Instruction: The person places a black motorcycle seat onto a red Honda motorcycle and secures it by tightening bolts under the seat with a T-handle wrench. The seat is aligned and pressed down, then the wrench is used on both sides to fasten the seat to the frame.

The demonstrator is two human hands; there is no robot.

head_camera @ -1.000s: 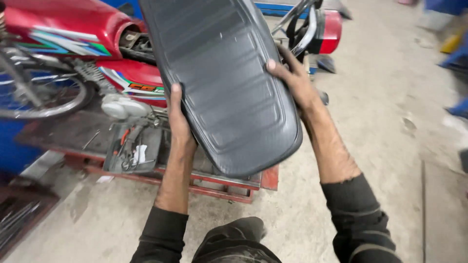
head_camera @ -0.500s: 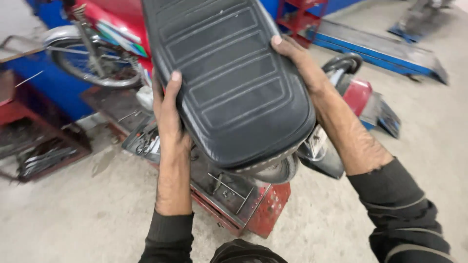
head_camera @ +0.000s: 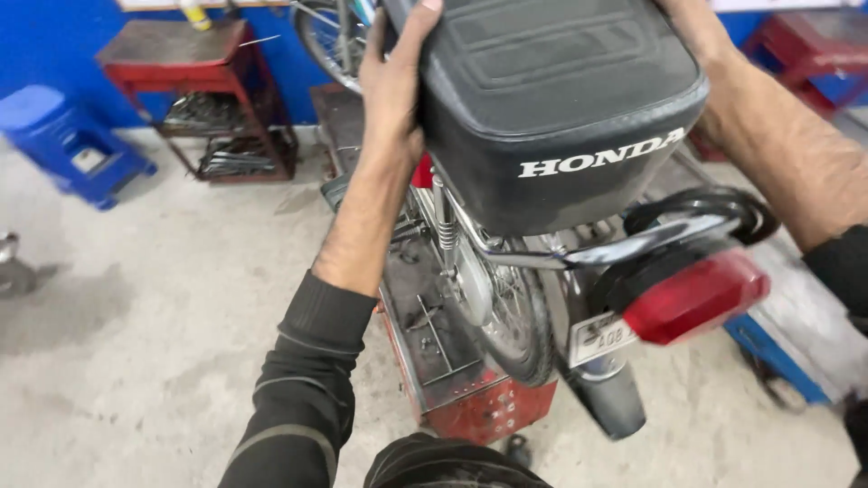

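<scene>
Motorcycle seat (head_camera: 551, 108) — long black padded saddle, held up between my two hands above the rear of the bike, its back end toward me and hanging over the chrome rear rail (head_camera: 561, 253). It is not visibly seated on the frame; how the front end sits I cannot tell, it runs off the top of the view

Far left: a blue plastic stool (head_camera: 68, 136) by the blue wall, then a red metal rack (head_camera: 194, 81) with tools on its lower shelves. Both well apart from the work

My left hand (head_camera: 393, 86) — palm flat against the seat's left flank, thumb up along the edge, fingers curled around the side. Clasped on the seat, not clenched hard by the look of it

Seat itself, judged: vinyl skin over foam on a stiff pan. Bulky more than heavy, but long, so it will want to tip if held only at one end. Cover looks dusty and smooth — could slide under a flat palm. Top is soft and will give; the firm edge of the pan underneath is the place to grip, one hand each side, about where mine are

Below it: rear wheel (head_camera: 520, 325) standing on a red lift stand (head_camera: 470, 398), shock spring just beside the left flank

My right hand (head_camera: 701, 54) — only the wrist and heel show, pressed on the seat's right edge; fingers hidden over the top, so their curl I cannot tell

Rightmost: red tail lamp (head_camera: 696, 294), blurred, just under the seat's back end
</scene>
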